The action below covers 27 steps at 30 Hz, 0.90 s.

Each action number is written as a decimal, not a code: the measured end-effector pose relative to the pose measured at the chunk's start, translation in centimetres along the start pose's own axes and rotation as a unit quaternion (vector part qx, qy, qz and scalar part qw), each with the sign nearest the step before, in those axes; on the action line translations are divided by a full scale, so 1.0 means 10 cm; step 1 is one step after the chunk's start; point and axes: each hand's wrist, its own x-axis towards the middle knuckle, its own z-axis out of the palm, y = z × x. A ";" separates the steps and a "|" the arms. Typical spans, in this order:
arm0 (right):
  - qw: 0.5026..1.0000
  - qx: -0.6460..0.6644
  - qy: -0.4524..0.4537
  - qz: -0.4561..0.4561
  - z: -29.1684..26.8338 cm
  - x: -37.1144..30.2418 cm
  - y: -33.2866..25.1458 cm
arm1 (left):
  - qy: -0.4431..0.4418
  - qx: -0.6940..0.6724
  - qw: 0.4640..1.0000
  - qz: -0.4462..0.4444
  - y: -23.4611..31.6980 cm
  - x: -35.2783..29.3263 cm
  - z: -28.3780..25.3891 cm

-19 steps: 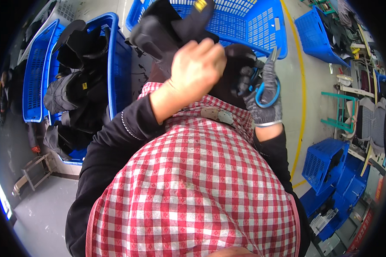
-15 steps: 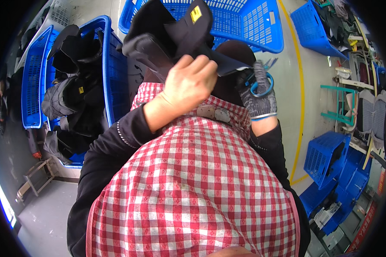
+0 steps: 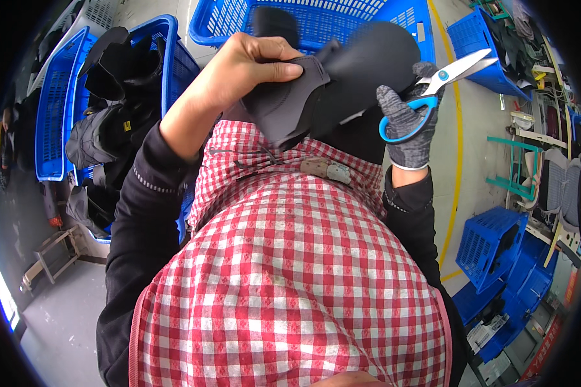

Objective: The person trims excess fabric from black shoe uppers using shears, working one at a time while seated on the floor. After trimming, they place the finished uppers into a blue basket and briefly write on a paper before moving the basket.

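Observation:
My bare left hand (image 3: 257, 63) pinches the edge of a black sewn fabric piece (image 3: 284, 103) between thumb and fingers, above my lap. The piece spreads to the right in a wide rounded flap, blurred by motion. In a grey knitted glove, my right hand (image 3: 412, 122) holds scissors (image 3: 443, 76) with blue-rimmed handles. Their blades point up and to the right, slightly apart, away from the fabric. What exactly the black piece is, I cannot tell.
Ahead stands a blue plastic basket (image 3: 206, 26). At left, another blue crate (image 3: 174, 64) holds several black sewn pieces (image 3: 100, 138). More blue crates (image 3: 490, 242) stand at right beyond a yellow floor line (image 3: 457, 174). A red checked apron (image 3: 284, 271) covers my front.
My left hand has moved up and left, turning the black piece so its yellow label no longer shows. The scissors have swung out to the right, their blades now in plain sight.

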 end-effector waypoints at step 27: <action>0.935 -0.078 -0.238 0.251 0.05 -0.58 0.34 | -0.137 0.054 0.989 0.033 -0.46 0.08 -0.19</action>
